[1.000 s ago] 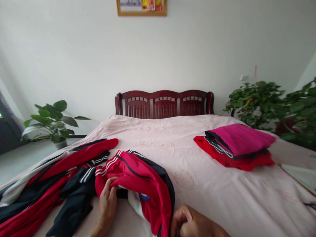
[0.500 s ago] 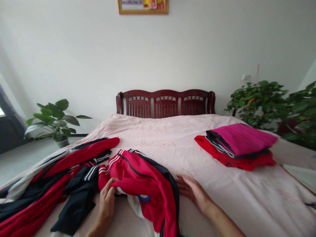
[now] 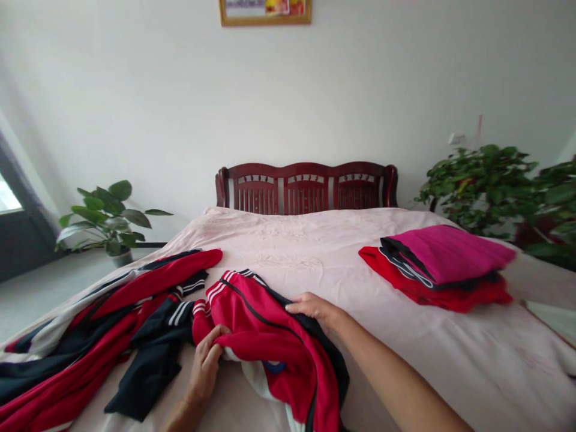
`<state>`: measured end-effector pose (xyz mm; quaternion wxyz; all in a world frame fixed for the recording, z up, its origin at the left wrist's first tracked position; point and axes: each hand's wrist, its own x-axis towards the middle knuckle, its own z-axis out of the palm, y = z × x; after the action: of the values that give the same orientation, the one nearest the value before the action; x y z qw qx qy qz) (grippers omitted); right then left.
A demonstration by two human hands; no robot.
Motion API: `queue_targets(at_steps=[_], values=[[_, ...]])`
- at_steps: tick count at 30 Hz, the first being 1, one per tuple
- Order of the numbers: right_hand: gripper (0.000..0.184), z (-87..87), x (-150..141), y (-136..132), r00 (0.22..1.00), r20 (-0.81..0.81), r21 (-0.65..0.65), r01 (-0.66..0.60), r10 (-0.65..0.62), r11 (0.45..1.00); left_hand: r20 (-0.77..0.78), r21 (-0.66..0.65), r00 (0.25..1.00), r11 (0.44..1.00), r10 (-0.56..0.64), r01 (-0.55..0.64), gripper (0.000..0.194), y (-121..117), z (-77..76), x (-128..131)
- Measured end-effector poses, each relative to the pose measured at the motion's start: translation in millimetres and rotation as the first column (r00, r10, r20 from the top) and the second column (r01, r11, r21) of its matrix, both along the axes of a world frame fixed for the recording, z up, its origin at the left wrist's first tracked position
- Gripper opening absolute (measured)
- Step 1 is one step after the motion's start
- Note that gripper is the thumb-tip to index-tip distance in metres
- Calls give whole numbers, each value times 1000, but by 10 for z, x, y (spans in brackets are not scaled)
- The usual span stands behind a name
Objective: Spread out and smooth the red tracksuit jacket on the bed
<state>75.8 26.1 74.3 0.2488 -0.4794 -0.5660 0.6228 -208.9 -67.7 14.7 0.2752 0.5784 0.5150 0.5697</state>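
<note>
Bottom centre, your left hand (image 3: 207,363) is pinching the red garment (image 3: 270,339); right hand (image 3: 315,308) touches its navy side (image 3: 326,343), can't tell if gripping.

On my head feed, my left hand (image 3: 207,359) pinches the near edge of a red-and-navy garment (image 3: 258,303); my right hand (image 3: 315,307) touches its dark far side; I see loose clothes (image 3: 101,336) left of it on the pink bedsheet (image 3: 288,237), a folded stack (image 3: 450,258) to the right, and a carved headboard (image 3: 306,187) beyond.
</note>
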Motion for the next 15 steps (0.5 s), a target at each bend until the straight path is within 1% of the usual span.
queue_targets(at_steps=[3,5,6,7,8,9,10,11,12,13,14,15], values=[[14,-35,-148,-97,999,-53,63,-1,4,998,-26,12,1000,1000,-6,6,26,5,-26,-8],[12,-16,-129,-145,995,-96,139,44,-31,989,-66,26,998,1000,-7,9,27,7,-41,-6],[15,4,-66,-149,989,-128,181,93,-70,979,-95,36,996,999,-2,5,27,6,-46,-1],[19,28,38,-136,975,-175,224,174,-136,959,-128,45,992,999,9,-3,26,3,-49,7],[24,51,182,-109,945,-232,259,290,-232,921,-165,54,986,998,23,-15,26,-1,-50,17],[30,68,364,-71,889,-290,280,432,-353,857,-206,62,978,998,39,-27,25,-5,-49,30],[35,74,577,-30,801,-334,289,589,-498,754,-251,72,966,997,57,-40,24,-10,-45,45],[39,66,810,7,688,-349,288,725,-636,626,-302,84,951,995,72,-49,24,-14,-40,61],[41,41,1054,32,567,-314,299,821,-762,487,-354,97,931,994,84,-53,24,-17,-35,78],[41,-2,1295,36,459,-259,355,863,-850,358,-405,108,909,993,95,-55,25,-18,-29,95],[41,-64,1521,18,389,-231,380,880,-892,285,-452,118,886,991,103,-55,27,-17,-23,112],[40,-142,1724,-23,334,-211,403,886,-919,230,-492,122,864,991,108,-54,28,-14,-19,126]])
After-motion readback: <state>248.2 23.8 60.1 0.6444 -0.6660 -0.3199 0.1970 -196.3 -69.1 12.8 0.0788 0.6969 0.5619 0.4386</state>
